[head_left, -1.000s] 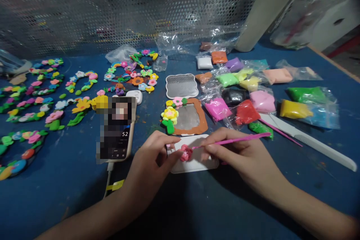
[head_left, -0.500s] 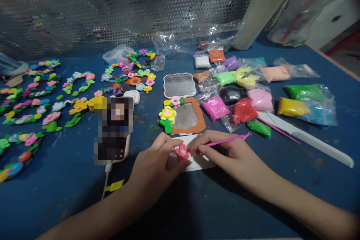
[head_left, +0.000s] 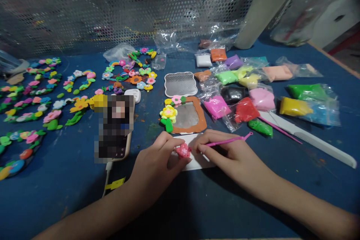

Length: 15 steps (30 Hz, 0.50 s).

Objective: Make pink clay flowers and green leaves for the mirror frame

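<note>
Between thumb and fingers, my left hand holds a small pink-red clay flower over a white card. My right hand is closed on a pink tool, whose looped end points up to the right. The tool's other end is hidden by my fingers, close to the flower's right side. Just beyond the hands lies a mirror with a brown clay border; yellow and pink flowers and green leaves sit on its left side.
A phone with a cable lies left of my left hand. Decorated clay pieces spread across the left. Behind the bordered mirror is a bare one. Bagged clay and a white comb lie at right.
The camera view has shifted slightly. Both hands keep nearly the same pose, and the small flower looks slightly turned in my left fingers.
</note>
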{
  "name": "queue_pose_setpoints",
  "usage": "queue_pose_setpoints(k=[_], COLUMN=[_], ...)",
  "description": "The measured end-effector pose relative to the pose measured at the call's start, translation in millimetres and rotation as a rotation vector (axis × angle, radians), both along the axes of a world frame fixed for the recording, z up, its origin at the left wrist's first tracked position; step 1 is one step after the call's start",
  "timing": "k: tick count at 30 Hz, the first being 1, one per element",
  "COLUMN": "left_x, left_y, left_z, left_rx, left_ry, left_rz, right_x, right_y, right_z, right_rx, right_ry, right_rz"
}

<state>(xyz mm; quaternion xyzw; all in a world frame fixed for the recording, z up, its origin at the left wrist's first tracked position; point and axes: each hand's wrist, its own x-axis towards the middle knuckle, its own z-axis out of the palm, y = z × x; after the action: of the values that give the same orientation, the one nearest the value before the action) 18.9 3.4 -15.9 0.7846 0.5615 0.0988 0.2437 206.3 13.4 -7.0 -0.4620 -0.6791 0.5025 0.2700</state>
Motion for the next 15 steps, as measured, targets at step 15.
queue_pose_setpoints(k=[15], left_x=[-0.7], left_y=[0.3], left_z=[-0.9], left_rx=[0.016], left_ry=[0.006], left_rz=[-0.005], right_x=[-0.7], right_y=[-1.4], right_z=[0.3], right_rx=[-0.024], right_ry=[0.027], right_rz=[-0.019])
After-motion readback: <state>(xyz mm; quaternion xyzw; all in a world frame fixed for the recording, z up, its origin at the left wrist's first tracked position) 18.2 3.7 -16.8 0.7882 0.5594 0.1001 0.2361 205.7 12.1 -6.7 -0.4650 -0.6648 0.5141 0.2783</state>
